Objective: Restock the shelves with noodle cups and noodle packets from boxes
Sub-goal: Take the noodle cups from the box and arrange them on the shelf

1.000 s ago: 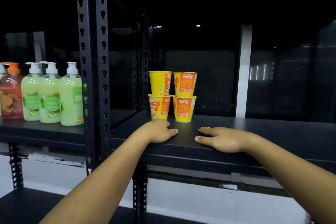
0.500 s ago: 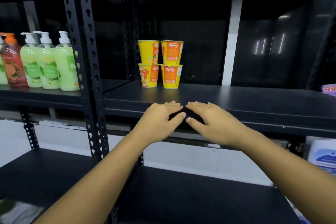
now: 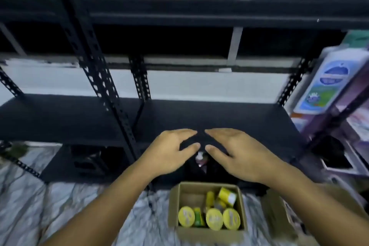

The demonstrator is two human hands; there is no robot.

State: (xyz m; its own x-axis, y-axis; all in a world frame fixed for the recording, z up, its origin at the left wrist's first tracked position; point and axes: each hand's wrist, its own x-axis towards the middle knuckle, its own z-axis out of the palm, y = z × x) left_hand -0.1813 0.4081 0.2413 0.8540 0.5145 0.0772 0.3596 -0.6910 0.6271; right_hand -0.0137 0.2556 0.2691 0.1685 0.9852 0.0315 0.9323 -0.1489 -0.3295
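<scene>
A black metal shelf (image 3: 219, 114) stands over grey marbled floor (image 3: 40, 205). A brown cardboard box (image 3: 209, 234) holds yellow noodle cups (image 3: 214, 219). Left hand (image 3: 169, 152) and right hand (image 3: 237, 154) hover released

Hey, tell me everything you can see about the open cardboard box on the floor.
The cardboard box is plain brown, standing upright on the pale marbled floor in front of the dark lower shelf. Its top is open. Inside are yellow-lidded noodle cups: three upright along the near wall, others tipped behind them, bare space at the back left. Another brown box sits close on its right. Neither the left hand nor the right hand touches it.
</scene>
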